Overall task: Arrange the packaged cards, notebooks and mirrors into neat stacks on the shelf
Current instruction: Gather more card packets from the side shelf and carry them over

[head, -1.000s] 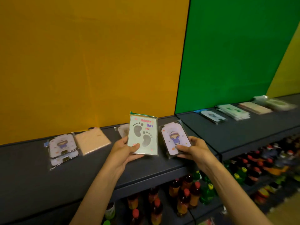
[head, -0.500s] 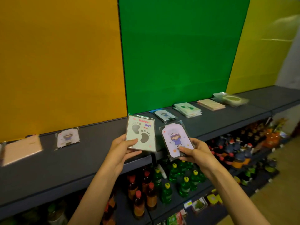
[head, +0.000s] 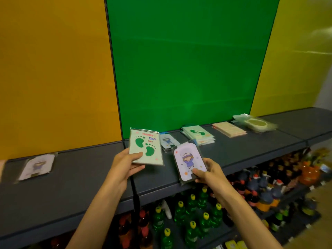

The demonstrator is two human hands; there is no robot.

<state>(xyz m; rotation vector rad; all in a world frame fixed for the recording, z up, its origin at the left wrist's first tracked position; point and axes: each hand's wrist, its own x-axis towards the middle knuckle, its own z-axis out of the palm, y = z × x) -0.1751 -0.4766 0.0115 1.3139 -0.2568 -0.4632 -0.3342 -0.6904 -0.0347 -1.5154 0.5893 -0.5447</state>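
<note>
The left hand (head: 125, 163) is pinching the footprint card (head: 145, 146) (thumb on top), and the right hand (head: 206, 172) is gripping the girl card (head: 188, 161) above the shelf (head: 89, 177).

The packet at nine o'clock (head: 37, 166) is smeared by blur, so its print cannot be read. A pale item at the left edge (head: 2, 168) is cut off. The blue-figure packet (head: 168, 141) is partly covered by the footprint card (head: 145, 147). The bottles at four o'clock (head: 269, 184) are blurred beyond identification.
</note>
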